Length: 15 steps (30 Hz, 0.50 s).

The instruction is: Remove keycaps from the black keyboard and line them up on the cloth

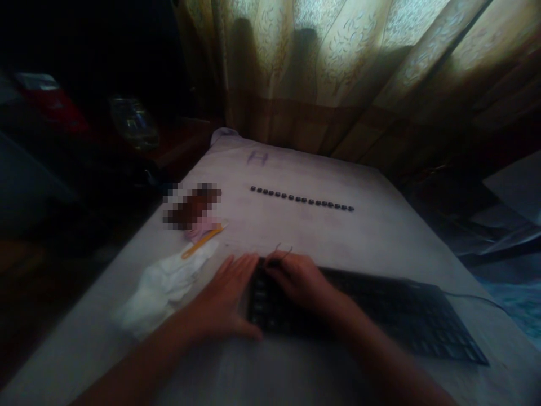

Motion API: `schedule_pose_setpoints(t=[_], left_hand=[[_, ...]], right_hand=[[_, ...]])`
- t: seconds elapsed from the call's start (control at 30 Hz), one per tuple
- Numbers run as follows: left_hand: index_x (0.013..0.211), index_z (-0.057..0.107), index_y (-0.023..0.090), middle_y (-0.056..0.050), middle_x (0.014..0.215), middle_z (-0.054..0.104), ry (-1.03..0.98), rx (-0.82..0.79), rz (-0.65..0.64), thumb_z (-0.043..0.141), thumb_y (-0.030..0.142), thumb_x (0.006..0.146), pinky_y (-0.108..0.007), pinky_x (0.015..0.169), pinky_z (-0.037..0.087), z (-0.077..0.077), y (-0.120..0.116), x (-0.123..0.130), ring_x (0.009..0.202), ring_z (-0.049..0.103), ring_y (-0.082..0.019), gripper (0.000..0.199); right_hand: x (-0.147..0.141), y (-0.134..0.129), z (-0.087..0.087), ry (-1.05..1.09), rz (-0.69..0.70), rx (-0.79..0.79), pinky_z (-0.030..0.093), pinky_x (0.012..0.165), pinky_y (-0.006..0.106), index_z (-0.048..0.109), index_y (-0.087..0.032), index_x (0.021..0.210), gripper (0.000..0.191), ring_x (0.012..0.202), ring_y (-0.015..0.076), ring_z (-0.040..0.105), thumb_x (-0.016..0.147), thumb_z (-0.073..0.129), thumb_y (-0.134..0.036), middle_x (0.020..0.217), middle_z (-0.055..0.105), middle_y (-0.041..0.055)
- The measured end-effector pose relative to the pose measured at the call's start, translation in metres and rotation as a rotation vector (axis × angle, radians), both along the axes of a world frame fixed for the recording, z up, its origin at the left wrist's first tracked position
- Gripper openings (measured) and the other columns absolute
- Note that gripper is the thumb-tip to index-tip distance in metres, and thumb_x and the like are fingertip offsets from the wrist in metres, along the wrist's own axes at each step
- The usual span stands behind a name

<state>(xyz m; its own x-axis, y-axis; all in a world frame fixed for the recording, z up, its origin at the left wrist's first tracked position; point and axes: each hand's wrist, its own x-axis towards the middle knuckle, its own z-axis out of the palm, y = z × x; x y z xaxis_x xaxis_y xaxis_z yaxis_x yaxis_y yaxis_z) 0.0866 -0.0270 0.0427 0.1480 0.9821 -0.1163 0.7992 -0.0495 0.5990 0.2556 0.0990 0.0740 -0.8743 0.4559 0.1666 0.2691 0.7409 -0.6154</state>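
Note:
A black keyboard lies on the pale cloth-covered table. My left hand rests at its left end, fingers stretched out and thumb along the near edge. Over the upper left keys, my right hand is closed on a thin dark wire-like tool, whose ends stick up past the fingers; its lower part is hidden. Farther back, a row of several small black keycaps runs across the cloth.
Left of my left hand lie a crumpled white cloth, a yellow-handled brush and a pink item beside a pixelated patch. A cable leaves the keyboard's right end. Patterned curtains hang behind the table.

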Motion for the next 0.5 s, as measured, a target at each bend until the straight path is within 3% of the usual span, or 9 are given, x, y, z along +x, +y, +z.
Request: schedule_pose_setpoints(t=[0.27,0.5], left_hand=[[0.146,0.003,0.022,-0.015,0.152,0.018,0.019,0.058,-0.011,0.076,0.057,0.050,-0.056,0.113,0.007,-0.002,0.001,0.000,0.139,0.013,-0.034,0.125],[0.146,0.002,0.024,-0.015,0.152,0.019,0.019,0.032,-0.014,0.077,0.055,0.051,-0.057,0.113,0.007,0.003,0.002,0.001,0.139,0.013,-0.035,0.125]], right_hand=[[0.002,-0.005,-0.021,0.170,-0.079,0.011,0.049,0.071,0.029,0.057,-0.020,0.092,0.009,0.077,0.0171,0.063,0.087,0.049,-0.021,0.084,0.066,0.0037],[0.000,-0.002,-0.015,0.387,-0.231,-0.195,0.049,0.065,0.027,0.055,-0.020,0.086,0.009,0.068,0.0151,0.061,0.088,0.048,-0.026,0.074,0.063,0.0015]])
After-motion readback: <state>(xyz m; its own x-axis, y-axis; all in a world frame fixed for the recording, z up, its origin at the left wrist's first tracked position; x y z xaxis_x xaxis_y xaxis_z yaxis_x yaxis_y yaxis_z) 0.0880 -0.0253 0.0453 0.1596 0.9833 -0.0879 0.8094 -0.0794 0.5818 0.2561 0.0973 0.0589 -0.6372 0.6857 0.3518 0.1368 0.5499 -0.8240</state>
